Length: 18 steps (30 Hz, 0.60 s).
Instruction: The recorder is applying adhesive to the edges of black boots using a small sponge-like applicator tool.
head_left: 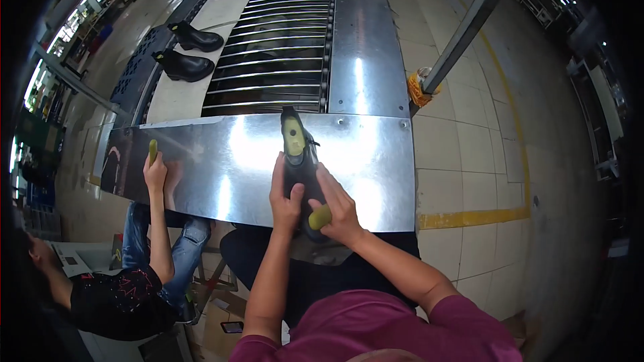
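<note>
Between my hands is a dark ankle boot [300, 173], its top pointing away from me over the metal table. A yellow-green shoe last [294, 138] with a round hole shows in its opening. My left hand [285, 204] is closed along the boot's left side, thumb on top. The fingers of my right hand [341, 211] lie against the other side. That same hand also grips a tool with a thick yellow-green handle [320, 217]; its working end is hidden. The boot's toe is partly out of sight near my lap.
The shiny metal table [221, 161] adjoins a roller conveyor [272, 67]. Several black boots [184, 66] stand on a pale strip at its left. A person [124, 295] sits at my left, one hand holding a similar handle [153, 151]. A slanted metal post [469, 27] rises at the right.
</note>
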Available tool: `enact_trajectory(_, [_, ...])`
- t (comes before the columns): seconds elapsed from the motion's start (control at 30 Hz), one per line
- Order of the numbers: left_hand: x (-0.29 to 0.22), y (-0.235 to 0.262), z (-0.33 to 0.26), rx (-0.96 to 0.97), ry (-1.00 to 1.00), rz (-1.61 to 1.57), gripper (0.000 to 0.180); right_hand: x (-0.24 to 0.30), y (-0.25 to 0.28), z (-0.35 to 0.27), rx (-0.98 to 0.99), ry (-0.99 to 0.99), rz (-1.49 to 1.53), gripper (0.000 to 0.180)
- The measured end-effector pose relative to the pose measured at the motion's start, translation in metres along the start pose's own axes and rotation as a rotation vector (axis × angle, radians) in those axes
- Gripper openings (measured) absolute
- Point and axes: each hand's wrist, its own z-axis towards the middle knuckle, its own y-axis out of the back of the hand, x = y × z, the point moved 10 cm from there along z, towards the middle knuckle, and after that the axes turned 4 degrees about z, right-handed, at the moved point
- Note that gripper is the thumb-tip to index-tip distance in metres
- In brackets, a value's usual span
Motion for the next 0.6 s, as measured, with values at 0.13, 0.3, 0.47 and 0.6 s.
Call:
enact_trajectory(0.13, [-0.011, 0.01, 0.002, -0.043, -0.054, 0.146, 0.069, -0.009, -0.012, -0.004, 0.011, 0.028, 0.02, 0.069])
enact_trajectory(0.3, [-0.035, 0.004, 0.003, -0.068, -0.149, 0.163, 0.071, -0.011, -0.006, -0.007, 0.047, -0.032, 0.001, 0.063])
enact_trajectory(0.47, [-0.028, 0.003, -0.002, -0.096, -0.153, 0.159, 0.07, -0.023, -0.009, -0.017, 0.053, -0.044, 0.031, 0.066])
enact_trajectory(0.6, [-0.021, 0.004, -0.003, -0.117, -0.148, 0.145, 0.07, -0.031, -0.013, -0.02, 0.06, -0.073, 0.072, 0.065])
